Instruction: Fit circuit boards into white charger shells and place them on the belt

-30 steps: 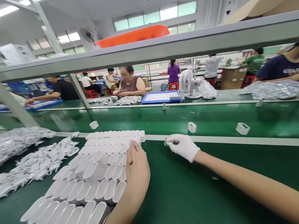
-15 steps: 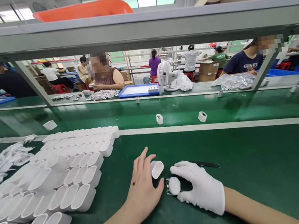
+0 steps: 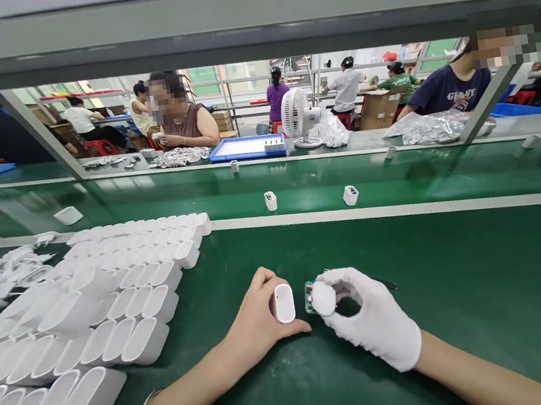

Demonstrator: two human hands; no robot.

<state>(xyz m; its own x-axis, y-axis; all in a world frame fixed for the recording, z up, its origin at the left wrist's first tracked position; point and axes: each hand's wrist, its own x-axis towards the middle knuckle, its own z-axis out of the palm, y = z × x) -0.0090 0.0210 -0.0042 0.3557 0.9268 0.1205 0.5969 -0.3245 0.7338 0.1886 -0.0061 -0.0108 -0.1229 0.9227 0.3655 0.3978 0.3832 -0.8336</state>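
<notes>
Our right hand [image 3: 373, 322] pinches a circuit board [image 3: 309, 298] just beside the white shell [image 3: 285, 305] that our bare left hand [image 3: 254, 314] holds; too slack a pinch might drop the board (the cloth glove [image 3: 393, 342] may dull our touch). The shell looks smooth and oval; the board, green, bears a rounded white part [image 3: 324, 299].

Wide grey shelf beam [image 3: 245, 13] across the top of view, slanting metal posts [image 3: 42, 136] below. Green worktop [image 3: 447, 332] beneath, crossed by a pale strip [image 3: 376, 213]; light glints off the glossy stretch beyond. White fan [image 3: 294, 113] upright on the far bench. Behind: red stools [image 3: 101, 147], stacked cardboard boxes [image 3: 223, 121], larger carton [image 3: 378, 110] rightward, pale green panels [image 3: 204, 75] at back. Room brightly lit.
</notes>
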